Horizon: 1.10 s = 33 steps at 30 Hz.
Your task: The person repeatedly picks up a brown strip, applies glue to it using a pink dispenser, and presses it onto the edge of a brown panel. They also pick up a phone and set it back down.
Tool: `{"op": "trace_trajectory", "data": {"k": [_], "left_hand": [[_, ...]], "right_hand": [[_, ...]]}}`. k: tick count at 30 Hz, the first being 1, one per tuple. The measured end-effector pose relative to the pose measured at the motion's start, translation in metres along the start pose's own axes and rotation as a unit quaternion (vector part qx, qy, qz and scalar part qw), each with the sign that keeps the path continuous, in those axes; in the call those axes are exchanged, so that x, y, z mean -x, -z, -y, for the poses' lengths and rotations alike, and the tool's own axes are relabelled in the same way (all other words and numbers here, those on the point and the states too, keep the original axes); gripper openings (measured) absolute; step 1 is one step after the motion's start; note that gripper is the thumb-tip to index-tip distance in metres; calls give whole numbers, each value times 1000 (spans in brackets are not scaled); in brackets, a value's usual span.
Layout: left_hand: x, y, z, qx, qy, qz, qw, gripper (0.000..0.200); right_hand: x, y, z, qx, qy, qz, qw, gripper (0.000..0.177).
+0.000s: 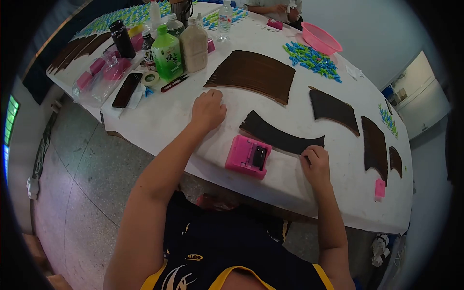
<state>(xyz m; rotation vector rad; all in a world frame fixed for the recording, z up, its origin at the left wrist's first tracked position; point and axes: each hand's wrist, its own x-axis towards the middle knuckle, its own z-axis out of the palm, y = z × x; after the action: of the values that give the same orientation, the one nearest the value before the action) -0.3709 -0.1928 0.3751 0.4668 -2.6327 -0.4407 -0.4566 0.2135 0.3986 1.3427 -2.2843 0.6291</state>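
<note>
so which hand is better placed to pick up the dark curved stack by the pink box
Probably the right hand: its fingers touch the dark curved stack at one end. The left hand rests curled on the table, apart from it.

The desk [299,188] was white. The curved strip [280,137] was near-black brown; the fanned stack [253,72] was brown with fine lines. The box [247,155] was pink with a black inset. The bottle [167,55] was green, the basin [321,38] pink, and the clips [311,58] blue and green.
</note>
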Motion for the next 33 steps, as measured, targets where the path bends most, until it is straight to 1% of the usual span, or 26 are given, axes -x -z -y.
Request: {"op": "trace_trajectory", "data": {"k": [2,3,5,6,8,9,11,12,13,14,15,16,17,18,19,20,21,22,25,27,29,31,33], "left_hand": [[5,3,1,15,-24,-55,998,26],[8,4,-2,18,-27,-53,998,26],[15,12,-8,50,-52,-72,995,19],[17,21,-16,52,-53,-70,995,19],[19,40,-37,114,-115,-25,987,15],[22,50,-52,115,-113,-24,987,15],[28,64,-91,157,-253,-65,952,10],[32,67,-110,158,-253,-64,952,10],[36,69,-129,173,-310,-64,933,11],[39,72,-141,187,-366,-64,909,13],[41,75,-146,189,-365,-62,910,13],[43,78,-150,151,-348,-20,925,13],[45,81,-153,113,-331,23,937,13],[46,87,-151,115,-330,26,937,13],[43,94,-145,85,-335,32,938,12],[41,100,-139,55,-340,39,938,10],[40,106,-132,58,-338,43,938,10],[39,111,-125,36,-342,54,937,9],[38,119,-117,3,-358,71,931,7],[37,122,-118,-9,-370,74,926,6],[37,126,-121,-46,-409,58,909,7],[35,132,-124,-59,-417,69,904,6],[33,138,-126,-73,-424,78,899,5]], "right_hand": [[0,1,-1,9,1,-1,1000,19],[0,2,-1,13,6,-1,1000,19],[-1,4,-1,22,6,3,1000,19],[-3,5,-1,27,9,8,1000,19],[-15,13,6,21,2,5,1000,18],[-22,20,12,13,-5,2,1000,18],[-44,32,32,4,4,20,1000,17],[-56,38,43,-5,13,36,999,17],[-66,42,56,-5,12,38,999,17],[-76,44,68,-40,19,23,999,16],[-81,46,77,-75,25,8,997,15],[-84,47,82,-75,23,10,997,15],[-85,48,85,-118,7,5,993,14],[-85,48,87,-159,-11,-2,987,14],[-81,48,86,-160,-14,1,987,14],[-77,49,84,-185,-42,16,982,12],[-73,49,81,-210,-70,31,975,10],[-69,48,78,-211,-74,35,974,10],[-62,41,74,-195,-63,55,977,9],[-66,34,84,-222,-47,70,971,9],[-69,25,88,-242,-57,89,965,11],[-71,16,89,-263,-65,109,956,12],[-73,8,89,-274,-34,122,953,14]]}}
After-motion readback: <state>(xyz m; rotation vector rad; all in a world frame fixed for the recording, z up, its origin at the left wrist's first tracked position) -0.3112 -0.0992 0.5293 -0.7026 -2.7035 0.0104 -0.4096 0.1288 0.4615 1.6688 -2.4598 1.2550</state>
